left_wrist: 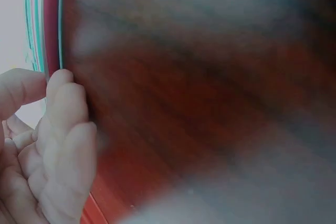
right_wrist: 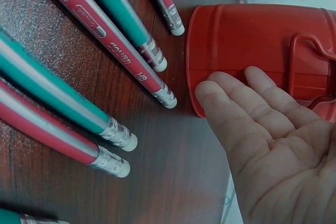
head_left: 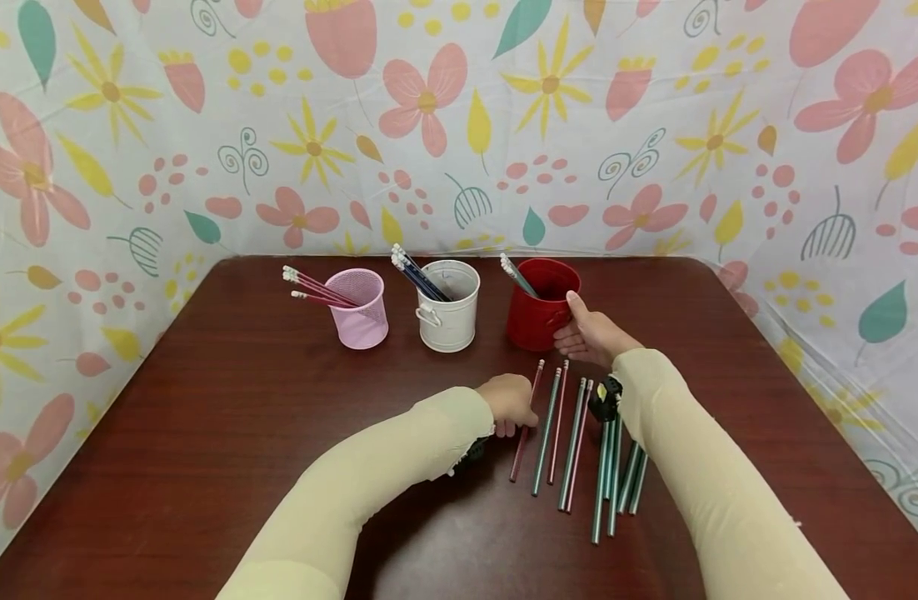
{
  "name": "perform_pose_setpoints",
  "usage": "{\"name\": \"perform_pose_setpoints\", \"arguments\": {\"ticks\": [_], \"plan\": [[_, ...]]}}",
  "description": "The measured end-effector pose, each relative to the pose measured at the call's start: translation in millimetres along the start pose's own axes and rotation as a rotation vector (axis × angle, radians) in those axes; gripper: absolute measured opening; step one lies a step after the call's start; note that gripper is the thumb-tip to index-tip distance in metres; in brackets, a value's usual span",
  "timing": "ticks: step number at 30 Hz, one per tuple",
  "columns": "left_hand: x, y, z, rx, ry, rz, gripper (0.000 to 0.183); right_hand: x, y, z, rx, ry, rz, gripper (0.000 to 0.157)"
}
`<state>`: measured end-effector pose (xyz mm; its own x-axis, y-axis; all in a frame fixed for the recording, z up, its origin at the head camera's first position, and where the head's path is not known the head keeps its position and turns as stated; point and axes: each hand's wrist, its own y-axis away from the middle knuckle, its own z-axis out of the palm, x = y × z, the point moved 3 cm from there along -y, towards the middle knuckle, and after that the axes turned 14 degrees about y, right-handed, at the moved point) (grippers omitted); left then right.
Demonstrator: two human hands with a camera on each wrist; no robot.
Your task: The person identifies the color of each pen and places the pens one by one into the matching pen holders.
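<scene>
My left hand (head_left: 510, 400) pinches a red pencil (head_left: 519, 454) between thumb and fingertips, low over the table, left of a row of loose pencils. In the left wrist view, the thumb and fingers (left_wrist: 60, 103) meet at the pencil's edge. My right hand (head_left: 590, 333) touches the right side of a red bucket (head_left: 530, 321), its thumb at the rim. Its fingers (right_wrist: 252, 98) lie extended along the bucket's wall, near the wire handle, in the right wrist view. Green pencils (head_left: 519, 277) with white erasers lean inside this bucket.
Several green pencils (head_left: 546, 433) and red ones lie before the red bucket, some partly behind the right sleeve. To the left stand a white bucket (head_left: 447, 329) with dark blue pencils (head_left: 421, 279) and a pink mesh cup (head_left: 363, 329) with red pencils (head_left: 316, 286). A flowered cloth (head_left: 429, 167) hangs behind.
</scene>
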<state>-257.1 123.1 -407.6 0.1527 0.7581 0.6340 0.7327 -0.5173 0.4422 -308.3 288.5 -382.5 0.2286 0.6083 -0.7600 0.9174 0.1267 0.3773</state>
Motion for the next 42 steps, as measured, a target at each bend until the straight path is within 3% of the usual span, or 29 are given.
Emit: {"name": "perform_pose_setpoints", "arguments": {"ticks": [6, 15, 20, 26, 29, 36, 42], "plan": [[-5.0, 0.0, -3.5, -0.054, 0.072, -0.02, 0.025, -1.0, -0.5, -0.9, 0.008, -0.006, 0.012, 0.095], [-12.1, 7.8, -9.4, -0.109, 0.31, 0.0, 0.02, -6.1, 0.9, 0.9, -0.005, -0.007, 0.008, 0.095], [-11.5, 17.0, -17.6, -0.131, 0.486, 0.063, 0.02, -7.4, 0.4, 2.3, -0.012, -0.036, 0.006, 0.095], [-10.2, 24.6, -31.5, -0.083, 0.654, 0.19, 0.016, -7.3, -0.4, 2.4, -0.005, -0.044, -0.014, 0.095], [-11.8, 29.2, -41.7, -0.015, 0.626, 0.28, 0.014, -7.5, -0.3, 2.2, -0.001, -0.035, -0.024, 0.095], [-14.0, 52.5, -68.6, 0.155, 0.232, 0.455, 0.012, -3.1, 1.5, 0.6, -0.011, -0.028, -0.034, 0.093], [-18.5, 76.4, -92.6, 0.244, 0.222, 0.521, 0.009, -0.5, 2.1, 0.1, -0.001, -0.025, -0.032, 0.092]]}}
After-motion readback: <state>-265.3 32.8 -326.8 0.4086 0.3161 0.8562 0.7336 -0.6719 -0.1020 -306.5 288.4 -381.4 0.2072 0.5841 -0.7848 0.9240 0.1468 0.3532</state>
